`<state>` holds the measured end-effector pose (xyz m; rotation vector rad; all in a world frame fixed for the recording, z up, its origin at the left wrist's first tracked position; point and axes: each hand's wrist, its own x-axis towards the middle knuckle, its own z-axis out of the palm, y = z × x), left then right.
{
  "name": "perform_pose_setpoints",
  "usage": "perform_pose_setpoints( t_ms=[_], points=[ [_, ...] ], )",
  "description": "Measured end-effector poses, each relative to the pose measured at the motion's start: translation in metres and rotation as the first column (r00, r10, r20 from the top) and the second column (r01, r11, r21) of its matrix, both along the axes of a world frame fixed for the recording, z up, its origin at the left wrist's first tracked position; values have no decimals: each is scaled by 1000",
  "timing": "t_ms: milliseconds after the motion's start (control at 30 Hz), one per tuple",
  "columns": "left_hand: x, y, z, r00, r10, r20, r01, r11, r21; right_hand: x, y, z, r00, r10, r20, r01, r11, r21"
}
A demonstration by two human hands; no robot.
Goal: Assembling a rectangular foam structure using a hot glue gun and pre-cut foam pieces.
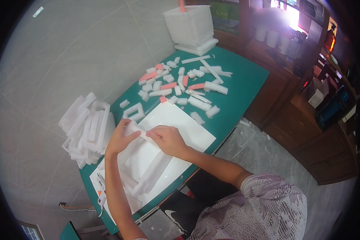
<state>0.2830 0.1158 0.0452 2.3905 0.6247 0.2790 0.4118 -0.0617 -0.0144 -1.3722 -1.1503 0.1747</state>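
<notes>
My left hand (119, 138) is closed round one end of a white foam piece (134, 128), its thumb lying along the near side. At the other end of that piece, my right hand (170, 141) is closed in a pinch, fingertips against the foam. Below both hands a larger white foam frame (153, 174) lies on a white board (196, 138); my left forearm covers part of it. Beside my left forearm rests a slim white tool with an orange part (101, 195), perhaps a glue gun, with a white cord.
Many loose white and pink foam pieces (168, 85) cover the far part of the green table (244, 80). A stack of foam frames (88, 128) leans at the left edge. A white foam box (190, 26) stands at the far end. Wooden cabinets (308, 140) are at right.
</notes>
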Motion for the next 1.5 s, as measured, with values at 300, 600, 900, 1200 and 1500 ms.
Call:
perform_pose_setpoints(
  t_ms=[300, 600, 900, 1200, 1500],
  points=[
    [0, -1, 2, 1000, 4, -4, -4, 1000, 5, -1, 1, 1, 1000, 1, -25, -1, 1000, 6],
    [0, 1, 0, 1000, -3, 3, 3, 1000, -7, -1, 1, 1, 1000, -6, -24, 6, 1000, 20],
    [-2, 1, -2, 1000, -1, 9, 1, 1000, 7, -4, 3, 1, 998, -12, -62, 19, 993, 119],
    [1, 2, -3, 999, 21, 31, -21, 1000, -1, -1, -1, 5, 998, 20, -56, -21, 1000, -15],
    [-4, -4, 1, 999, 53, 5, -52, 998, -18, -2, 3, -2, 986, 55, -158, -48, 998, 49]
  ],
)
